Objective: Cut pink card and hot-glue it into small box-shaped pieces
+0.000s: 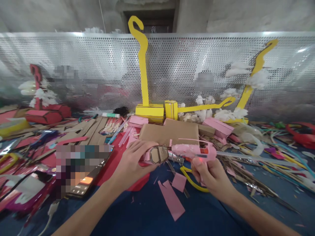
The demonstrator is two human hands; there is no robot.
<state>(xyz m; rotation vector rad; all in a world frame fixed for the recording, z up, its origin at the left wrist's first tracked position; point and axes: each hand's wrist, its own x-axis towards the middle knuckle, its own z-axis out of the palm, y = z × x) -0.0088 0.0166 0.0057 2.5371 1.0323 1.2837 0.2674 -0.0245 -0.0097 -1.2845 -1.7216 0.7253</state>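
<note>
Over the blue surface, left hand grips a cardboard box, right hand a glue gun

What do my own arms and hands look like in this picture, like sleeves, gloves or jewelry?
Your left hand and right hand are both ungloved. The left forearm and right forearm are slim, with no sleeve, watch or bracelet visible. No rings show; fine detail is too soft to tell.
</note>
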